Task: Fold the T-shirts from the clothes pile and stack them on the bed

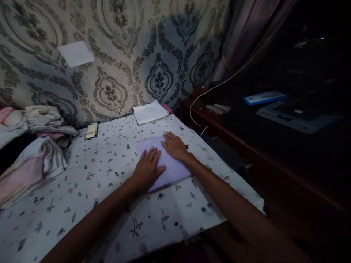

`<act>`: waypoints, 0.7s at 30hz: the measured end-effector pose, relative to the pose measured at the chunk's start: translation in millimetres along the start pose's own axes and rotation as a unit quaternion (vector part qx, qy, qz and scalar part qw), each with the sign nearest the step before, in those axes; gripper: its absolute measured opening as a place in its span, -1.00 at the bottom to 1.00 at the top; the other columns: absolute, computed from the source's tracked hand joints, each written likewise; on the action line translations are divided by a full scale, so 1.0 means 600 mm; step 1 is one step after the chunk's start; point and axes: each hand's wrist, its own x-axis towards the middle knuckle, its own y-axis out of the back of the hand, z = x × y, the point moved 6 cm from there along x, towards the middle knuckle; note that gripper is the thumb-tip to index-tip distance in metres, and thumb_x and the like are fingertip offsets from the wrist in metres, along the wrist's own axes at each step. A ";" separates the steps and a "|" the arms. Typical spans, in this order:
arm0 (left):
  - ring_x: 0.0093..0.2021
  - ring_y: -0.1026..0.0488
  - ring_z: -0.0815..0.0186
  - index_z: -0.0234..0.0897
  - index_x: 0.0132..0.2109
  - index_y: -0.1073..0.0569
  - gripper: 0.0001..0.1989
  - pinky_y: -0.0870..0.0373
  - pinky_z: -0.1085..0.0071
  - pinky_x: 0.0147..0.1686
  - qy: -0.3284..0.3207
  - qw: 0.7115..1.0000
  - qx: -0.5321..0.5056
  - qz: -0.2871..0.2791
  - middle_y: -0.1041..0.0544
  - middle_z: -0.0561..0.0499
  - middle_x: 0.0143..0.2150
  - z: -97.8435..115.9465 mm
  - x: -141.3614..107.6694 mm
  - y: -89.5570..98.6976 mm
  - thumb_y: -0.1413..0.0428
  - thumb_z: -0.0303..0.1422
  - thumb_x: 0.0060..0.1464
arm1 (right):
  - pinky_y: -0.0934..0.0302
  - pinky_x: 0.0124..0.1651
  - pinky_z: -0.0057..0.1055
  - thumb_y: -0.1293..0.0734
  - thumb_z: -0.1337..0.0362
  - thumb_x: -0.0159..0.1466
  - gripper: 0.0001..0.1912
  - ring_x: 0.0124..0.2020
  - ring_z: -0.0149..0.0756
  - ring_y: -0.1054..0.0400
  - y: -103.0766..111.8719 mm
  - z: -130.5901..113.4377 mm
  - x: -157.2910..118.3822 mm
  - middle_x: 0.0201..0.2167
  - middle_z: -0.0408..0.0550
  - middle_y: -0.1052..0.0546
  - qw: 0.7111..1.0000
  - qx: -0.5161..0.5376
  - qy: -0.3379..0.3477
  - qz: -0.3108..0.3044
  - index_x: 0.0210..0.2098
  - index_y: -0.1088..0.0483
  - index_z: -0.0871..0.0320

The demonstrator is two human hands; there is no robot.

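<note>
A folded lavender cloth [171, 171] lies flat on the patterned white table cover [109, 197]. My left hand [148, 168] rests palm down on the cloth's left side, fingers spread. Across the upper right part of the same cloth lies my right hand [175, 145], also flat with its fingers extended. Neither hand is wrapped round anything. The palms and the cloth beneath them are hidden.
Piled cloths [41, 157] lie at the left. A phone-like object [91, 130] and a white folded cloth [150, 112] sit near the wall. A white cable [211, 88] hangs over the dark red furniture [233, 135] at right. Paper [76, 54] is on the wall.
</note>
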 end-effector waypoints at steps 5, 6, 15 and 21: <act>0.15 -0.38 0.08 -0.30 0.11 -0.42 -0.61 -0.32 0.07 0.16 0.140 0.972 -0.175 0.074 -0.49 -0.22 0.10 -0.141 0.030 0.048 -0.01 -0.18 0.24 | 0.35 0.46 0.12 -0.05 0.15 0.49 -0.43 0.49 -0.02 0.16 0.017 -0.021 -0.010 0.45 0.25 -0.09 1.000 0.001 0.008 0.006 0.38 -0.16 0.30; 0.05 -0.41 0.09 -0.30 0.00 -0.46 -0.66 -0.36 0.11 0.08 0.180 0.959 -0.208 0.073 -0.52 -0.18 -0.03 -0.175 0.041 0.052 -0.05 -0.19 0.19 | 0.35 0.46 0.10 -0.04 0.15 0.49 -0.43 0.49 -0.03 0.16 0.020 -0.033 -0.011 0.45 0.24 -0.09 1.000 0.008 0.021 0.006 0.38 -0.16 0.29; -0.44 -0.29 0.37 -0.25 -0.40 -0.35 -0.71 -0.29 0.42 -0.38 0.140 0.915 -0.376 -0.037 -0.36 0.09 -0.48 -0.239 0.093 0.030 -0.10 -0.10 0.00 | 0.32 0.46 0.02 -0.02 0.01 0.50 -0.38 0.50 -0.03 0.20 -0.021 -0.077 -0.016 0.47 0.18 -0.05 0.996 0.002 0.085 -0.033 0.44 -0.10 0.16; -0.43 -0.21 0.37 -0.22 -0.35 -0.27 -0.71 -0.20 0.43 -0.37 0.092 0.925 -0.365 -0.051 -0.27 0.14 -0.47 -0.240 0.093 0.027 -0.02 -0.08 0.09 | 0.32 0.47 0.03 -0.03 -0.01 0.49 -0.38 0.50 -0.06 0.20 -0.027 -0.069 -0.013 0.47 0.14 -0.06 0.996 -0.004 0.083 -0.028 0.43 -0.11 0.12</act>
